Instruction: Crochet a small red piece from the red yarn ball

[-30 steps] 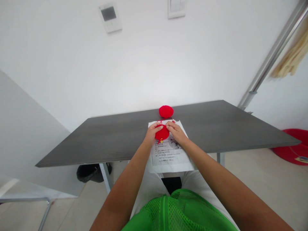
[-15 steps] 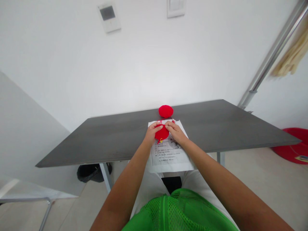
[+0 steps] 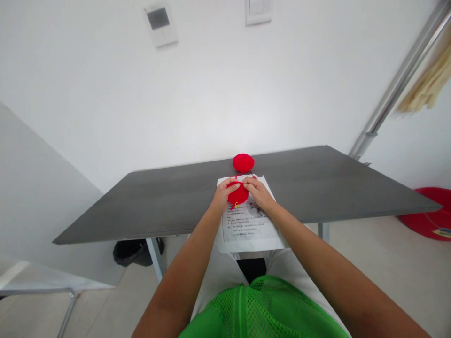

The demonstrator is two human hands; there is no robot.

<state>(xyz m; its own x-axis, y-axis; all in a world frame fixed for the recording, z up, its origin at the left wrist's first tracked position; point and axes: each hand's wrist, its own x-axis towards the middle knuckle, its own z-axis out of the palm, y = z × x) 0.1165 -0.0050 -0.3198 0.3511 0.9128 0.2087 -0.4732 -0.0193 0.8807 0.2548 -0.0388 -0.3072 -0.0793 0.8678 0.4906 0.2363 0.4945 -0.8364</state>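
Observation:
Between my hands is a round red crochet piece (image 3: 237, 194), held above a printed sheet (image 3: 248, 232). A small yellow stitch marker (image 3: 237, 205) and a short red yarn tail hang at its near edge. My left hand (image 3: 223, 193) grips the piece at its left side, thumb on top. My right hand (image 3: 258, 190) pinches at its upper right edge; whether a hook is in those fingers is too small to tell. Loose red yarn runs behind the fingers. A red ball of yarn (image 3: 243, 162) rests beyond the hands, near the wall.
The dark grey table (image 3: 169, 202) stands against a white wall, and the sheet overhangs its front edge. Below on the left is a black-lined bin (image 3: 132, 253). A red basin (image 3: 428, 218) sits on the floor at the right, with beige gloves (image 3: 428, 80) hanging above.
Almost nothing differs. The fingers of my right hand have shifted very slightly at the edge of the red piece, while my left hand keeps its hold.

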